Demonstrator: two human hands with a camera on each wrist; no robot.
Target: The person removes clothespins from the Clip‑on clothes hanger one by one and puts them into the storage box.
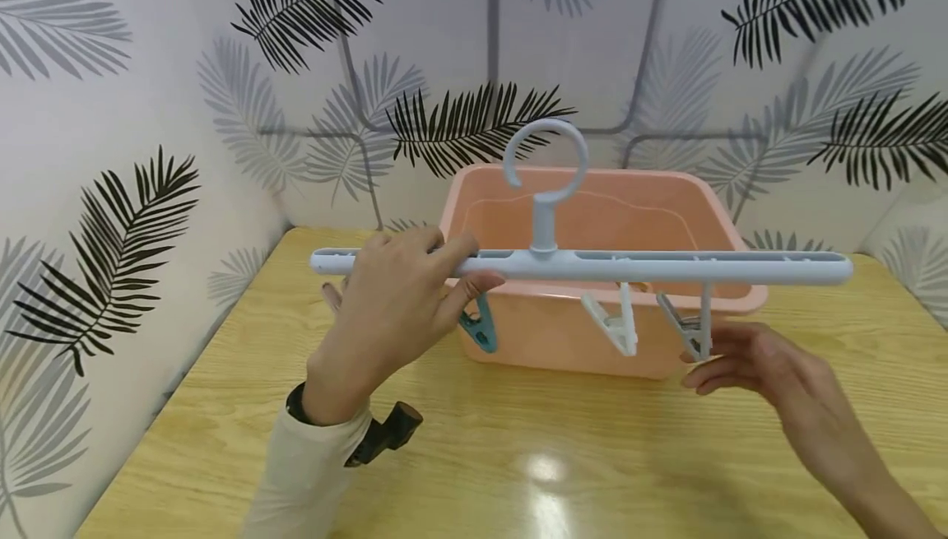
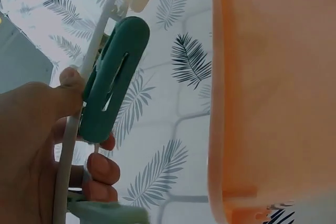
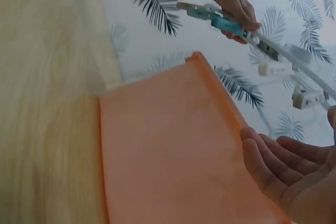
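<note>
Left hand (image 1: 400, 308), at 9 o'clock of the scene: fingers and thumb curled round the left end of a pale blue clip hanger (image 1: 592, 266), gripping its bar. Held level in the air, above the wooden surface (image 1: 518, 457) and in front of a pink plastic tub (image 1: 666, 210). Round hook at 12 o'clock of the bar, standing upright. Teal clip (image 1: 477, 327) hanging just beside the left hand's fingers, at 6 o'clock under the bar. Further right, white clip (image 1: 613, 323), then grey clip (image 1: 692, 329), both dangling in front of the tub's front wall. Right hand (image 1: 763, 362) at 4 o'clock, fingers straight and relaxed, palm spread, fingertips just beside the grey clip; touching or not, impossible to tell. Leaf-patterned wall (image 1: 111, 111) behind, 12 o'clock.
</note>
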